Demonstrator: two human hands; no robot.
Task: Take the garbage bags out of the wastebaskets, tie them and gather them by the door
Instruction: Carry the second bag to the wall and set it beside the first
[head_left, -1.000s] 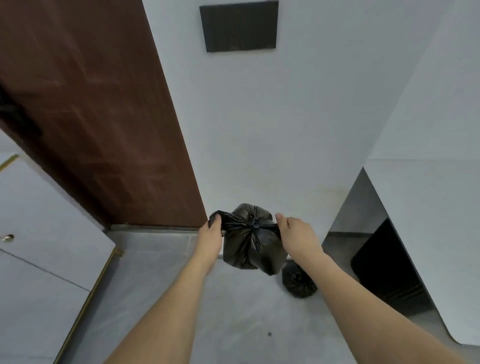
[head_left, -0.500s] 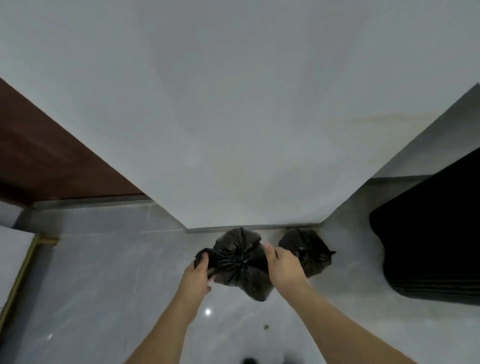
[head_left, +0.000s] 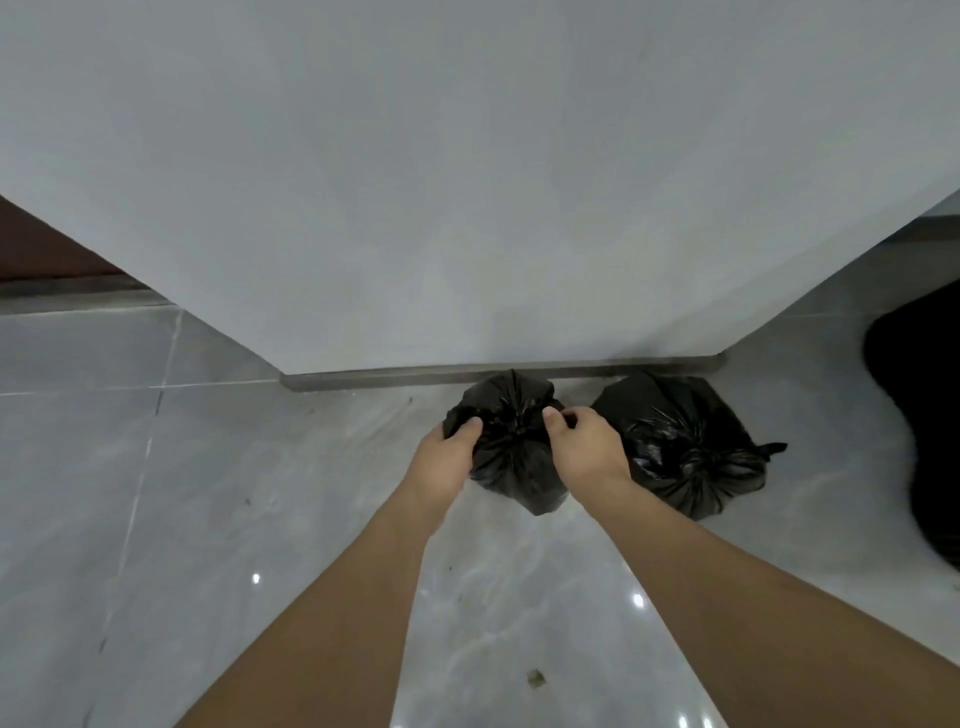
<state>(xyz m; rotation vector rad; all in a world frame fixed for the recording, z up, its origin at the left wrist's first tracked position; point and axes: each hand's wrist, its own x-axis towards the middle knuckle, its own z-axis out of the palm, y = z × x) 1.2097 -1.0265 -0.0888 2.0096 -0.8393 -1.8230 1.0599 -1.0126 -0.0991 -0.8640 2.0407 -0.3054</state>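
Note:
A small black garbage bag (head_left: 511, 457), tied at the top, is low over the grey floor close to the wall's base. My left hand (head_left: 447, 454) grips its left side and my right hand (head_left: 584, 447) pinches its knotted top from the right. A second tied black garbage bag (head_left: 685, 447) lies on the floor just to the right, against the wall. Whether the held bag touches the floor I cannot tell.
A white wall (head_left: 467, 208) with a dark baseboard (head_left: 389, 378) stands straight ahead. The brown door (head_left: 41, 249) shows at the far left. A black mat or object (head_left: 919, 426) lies at the right edge. Glossy grey floor tiles (head_left: 208, 519) spread to the left and front.
Both hands have lowered the bag from chest height down to the floor by the wall, next to the other bag. The view has tilted down and closer.

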